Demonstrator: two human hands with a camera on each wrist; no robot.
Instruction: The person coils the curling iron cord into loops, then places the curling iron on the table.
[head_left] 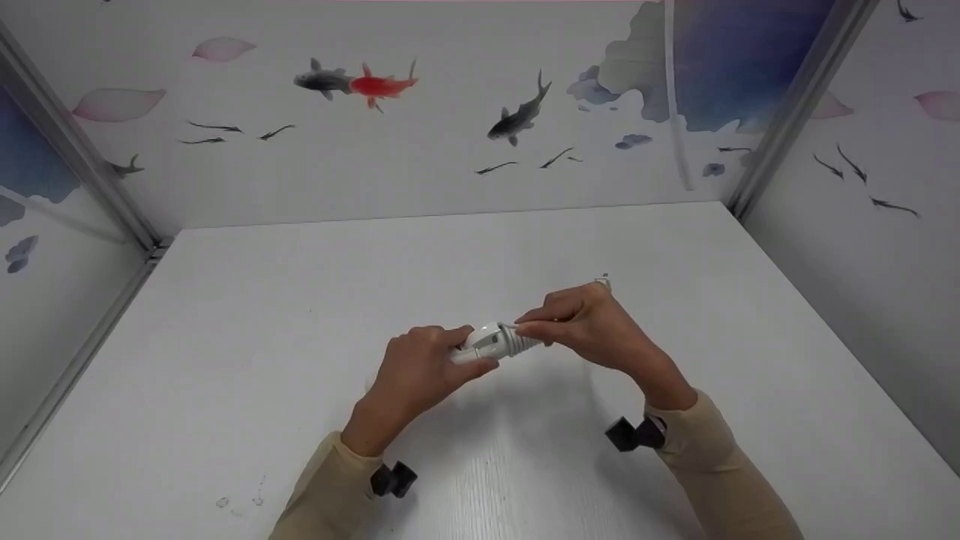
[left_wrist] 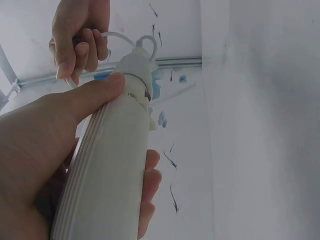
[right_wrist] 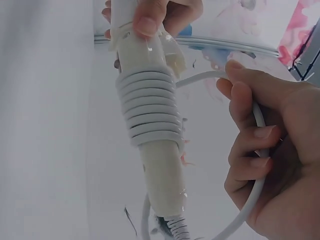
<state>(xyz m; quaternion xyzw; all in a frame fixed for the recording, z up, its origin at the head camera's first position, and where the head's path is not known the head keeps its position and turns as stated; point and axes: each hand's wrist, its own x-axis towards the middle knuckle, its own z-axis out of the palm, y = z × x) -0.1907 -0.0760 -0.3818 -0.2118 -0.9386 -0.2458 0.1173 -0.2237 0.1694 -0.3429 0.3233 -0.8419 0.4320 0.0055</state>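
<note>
Above the tabletop, my left hand (head_left: 420, 367) grips a long white appliance that looks like a hair iron (head_left: 486, 340). In the left wrist view its ribbed body (left_wrist: 107, 170) lies between thumb and fingers, the thumb pressing near the narrower end. A white power cord (right_wrist: 152, 107) is wound in several tight turns around the handle, as the right wrist view shows. My right hand (head_left: 592, 326) holds the loose length of cord beside those turns, its fingers curled round it. At the handle's end, a ribbed strain relief (right_wrist: 177, 227) shows where the cord leaves.
A white table (head_left: 262, 300) lies beneath both hands. Panels printed with fish and petals (head_left: 450, 112) stand around its back and sides. Just beyond the right hand is a small pale thing (head_left: 603, 280), too small to identify. Black wrist cameras (head_left: 634, 433) sit on both sleeves.
</note>
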